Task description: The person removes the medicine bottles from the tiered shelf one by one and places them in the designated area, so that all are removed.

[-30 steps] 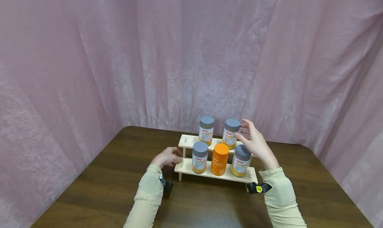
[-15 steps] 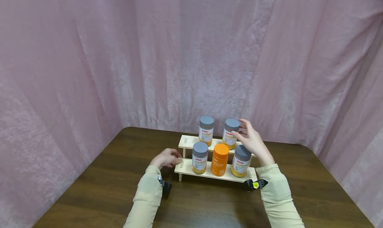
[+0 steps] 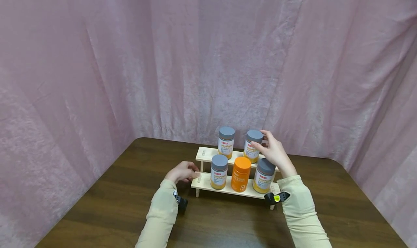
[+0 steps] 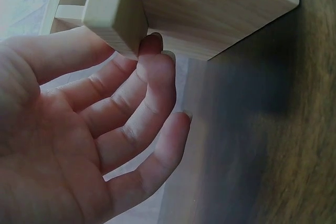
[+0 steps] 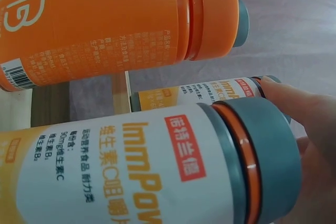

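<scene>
My right hand (image 3: 275,153) holds the grey-lidded supplement jar (image 3: 250,151) at the right of the rack's upper shelf. Its thumb lies across the jar's front near the lid, while the fingers go behind it. That jar (image 5: 210,90) shows in the right wrist view beyond two nearer jars. At the left end of the two-tier wooden rack (image 3: 203,183), my left hand (image 3: 183,171) pinches the lower shelf. In the left wrist view the thumb lies along the board's end (image 4: 113,11) and the fingertips curl beneath it.
Another grey-lidded jar (image 3: 225,146) stands on the upper shelf's left. Below are a grey-lidded jar (image 3: 218,177), an orange jar (image 3: 240,178) and a grey-lidded jar (image 3: 262,179), under the right wrist. The rack stands on a dark wooden table (image 3: 107,201) before a pink curtain (image 3: 208,59).
My right hand has come slightly left and its fingers have closed in on the upper right jar. The left hand stays at the lower shelf's end.
</scene>
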`<move>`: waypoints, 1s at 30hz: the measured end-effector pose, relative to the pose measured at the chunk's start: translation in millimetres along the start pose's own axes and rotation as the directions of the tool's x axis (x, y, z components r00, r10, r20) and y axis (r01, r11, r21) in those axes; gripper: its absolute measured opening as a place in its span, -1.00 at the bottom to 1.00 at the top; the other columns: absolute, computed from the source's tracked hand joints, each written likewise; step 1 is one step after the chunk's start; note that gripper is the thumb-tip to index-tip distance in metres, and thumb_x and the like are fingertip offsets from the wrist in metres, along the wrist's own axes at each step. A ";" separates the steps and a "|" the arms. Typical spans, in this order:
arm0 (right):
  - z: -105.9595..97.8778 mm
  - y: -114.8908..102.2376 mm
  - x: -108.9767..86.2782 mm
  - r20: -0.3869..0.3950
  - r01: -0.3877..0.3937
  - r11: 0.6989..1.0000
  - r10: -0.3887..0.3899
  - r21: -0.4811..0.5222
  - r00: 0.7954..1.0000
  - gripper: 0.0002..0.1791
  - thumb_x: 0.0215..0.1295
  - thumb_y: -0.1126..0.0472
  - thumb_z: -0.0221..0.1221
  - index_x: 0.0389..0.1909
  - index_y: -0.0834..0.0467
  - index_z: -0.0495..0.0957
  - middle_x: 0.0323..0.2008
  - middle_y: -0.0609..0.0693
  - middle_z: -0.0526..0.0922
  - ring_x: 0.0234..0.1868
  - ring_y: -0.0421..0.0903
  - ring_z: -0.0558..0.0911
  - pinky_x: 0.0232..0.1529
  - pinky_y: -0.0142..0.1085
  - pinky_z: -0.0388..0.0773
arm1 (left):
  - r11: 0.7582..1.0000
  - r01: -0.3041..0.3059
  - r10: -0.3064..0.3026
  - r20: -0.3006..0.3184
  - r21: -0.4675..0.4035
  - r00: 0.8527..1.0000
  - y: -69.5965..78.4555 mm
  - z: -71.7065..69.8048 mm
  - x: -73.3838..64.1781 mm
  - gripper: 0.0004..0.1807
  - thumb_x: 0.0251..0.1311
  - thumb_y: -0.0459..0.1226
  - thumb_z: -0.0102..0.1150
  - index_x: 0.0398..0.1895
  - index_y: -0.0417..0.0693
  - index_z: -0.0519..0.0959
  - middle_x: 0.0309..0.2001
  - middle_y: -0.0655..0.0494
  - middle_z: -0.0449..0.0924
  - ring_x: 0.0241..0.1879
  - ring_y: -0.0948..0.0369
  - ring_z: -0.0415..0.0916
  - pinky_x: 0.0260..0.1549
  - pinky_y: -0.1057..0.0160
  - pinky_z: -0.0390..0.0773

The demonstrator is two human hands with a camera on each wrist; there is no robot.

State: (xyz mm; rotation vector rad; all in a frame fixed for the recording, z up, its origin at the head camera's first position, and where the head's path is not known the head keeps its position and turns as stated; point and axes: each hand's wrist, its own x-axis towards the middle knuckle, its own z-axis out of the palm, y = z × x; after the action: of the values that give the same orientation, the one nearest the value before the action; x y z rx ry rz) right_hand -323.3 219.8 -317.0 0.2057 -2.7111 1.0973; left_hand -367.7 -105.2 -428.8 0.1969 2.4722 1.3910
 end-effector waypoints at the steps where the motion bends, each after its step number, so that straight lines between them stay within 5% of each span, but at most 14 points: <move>1: 0.2 0.1 0.0 -0.007 0.000 1.000 0.000 0.002 1.000 -0.25 0.37 -0.02 0.14 0.41 0.25 0.09 0.27 0.39 0.38 0.22 0.32 0.48 0.20 0.14 0.42 | 1.000 -0.001 0.001 0.001 0.002 1.000 0.2 -0.1 0.0 -0.75 0.14 -0.31 0.26 -0.13 -0.24 0.56 -0.45 0.13 0.45 -0.44 0.22 0.44 -0.44 0.29 0.49; 13: -0.6 4.2 -7.6 -0.144 -0.040 0.996 0.050 0.075 0.988 -0.29 0.30 0.01 0.23 0.36 0.21 0.21 0.23 0.35 0.45 0.19 0.29 0.51 0.19 0.09 0.46 | 0.999 -0.040 0.040 0.007 0.028 0.999 3.5 1.4 -0.1 -0.78 0.16 -0.34 0.22 -0.16 -0.27 0.54 -0.44 0.10 0.43 -0.48 0.20 0.43 -0.44 0.26 0.51; 30: -22.2 16.8 -20.9 -0.330 0.065 0.986 -0.010 0.156 0.944 -0.34 0.30 0.12 0.24 0.36 0.21 0.26 0.22 0.38 0.44 0.19 0.30 0.53 0.17 0.07 0.47 | 1.000 -0.016 0.016 0.019 0.004 1.000 4.5 0.7 -2.2 -0.75 0.16 -0.33 0.22 -0.11 -0.27 0.53 -0.39 0.06 0.49 -0.45 0.20 0.46 -0.38 0.22 0.54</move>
State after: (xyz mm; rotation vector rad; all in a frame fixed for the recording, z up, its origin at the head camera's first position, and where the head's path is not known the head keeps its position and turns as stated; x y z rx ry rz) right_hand -303.5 248.3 -317.8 0.0887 -2.3168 1.2246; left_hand -365.5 -102.8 -424.9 0.2298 2.4640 1.3843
